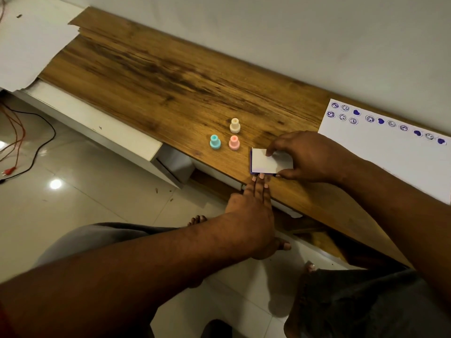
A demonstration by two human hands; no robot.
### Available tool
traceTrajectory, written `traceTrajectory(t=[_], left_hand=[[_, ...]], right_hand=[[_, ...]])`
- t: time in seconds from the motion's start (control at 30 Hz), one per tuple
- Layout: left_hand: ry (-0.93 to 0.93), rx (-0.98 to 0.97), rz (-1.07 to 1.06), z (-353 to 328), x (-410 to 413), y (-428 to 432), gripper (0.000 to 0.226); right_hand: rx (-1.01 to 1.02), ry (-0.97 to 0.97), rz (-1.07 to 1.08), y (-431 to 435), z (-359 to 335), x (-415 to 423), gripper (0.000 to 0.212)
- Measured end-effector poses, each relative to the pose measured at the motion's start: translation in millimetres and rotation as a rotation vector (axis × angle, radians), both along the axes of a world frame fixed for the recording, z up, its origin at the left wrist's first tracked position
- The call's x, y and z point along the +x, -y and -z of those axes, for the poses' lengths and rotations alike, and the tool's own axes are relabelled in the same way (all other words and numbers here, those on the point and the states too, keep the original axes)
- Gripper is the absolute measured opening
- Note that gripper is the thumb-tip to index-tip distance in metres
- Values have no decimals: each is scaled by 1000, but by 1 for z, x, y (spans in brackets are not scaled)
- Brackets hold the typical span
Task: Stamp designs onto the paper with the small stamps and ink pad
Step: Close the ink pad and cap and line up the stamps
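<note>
At the far left a loose white sheet [34, 42] is seen overlapping the end of the wooden desktop [170, 81]. Further along, three small stamps are stood upright in a tight cluster near the front edge: the blue stamp [215, 142], the pink stamp [234, 142] just beside it, and the cream stamp [235, 125] behind the pink one. Just right of them the ink pad [268, 162] is laid flat, its long axis running roughly along the desk's front edge, with a purple rim showing under its white lid [266, 164]. The near edge of the pad is touched by the straight fingertips of the left hand [253, 208], which holds nothing. The pad is pinched across its lid by the right hand [307, 157], forefinger on top and thumb at the near right corner. Whether the lid is being lifted or seated cannot be told. At the far right lies the paper [380, 157], already marked along its far edge with purple stamped designs [371, 119]. The stamps are judged nearer the left hand, the paper nearer the right, so a stamp must be carried rightward over the pad.
</note>
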State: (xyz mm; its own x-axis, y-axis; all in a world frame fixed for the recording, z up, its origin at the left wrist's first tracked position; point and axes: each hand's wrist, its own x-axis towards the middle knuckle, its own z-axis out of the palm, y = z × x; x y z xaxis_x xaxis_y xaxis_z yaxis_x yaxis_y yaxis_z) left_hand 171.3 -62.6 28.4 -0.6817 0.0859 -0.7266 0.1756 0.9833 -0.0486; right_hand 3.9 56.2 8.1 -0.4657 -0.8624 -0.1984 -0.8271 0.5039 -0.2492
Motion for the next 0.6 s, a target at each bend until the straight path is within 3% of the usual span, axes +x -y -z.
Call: traceTrajectory(t=[0.6], left_hand=[[-33, -1, 36, 3, -2, 1, 124]], right_hand=[[-4, -5, -33, 4, -1, 0, 60]])
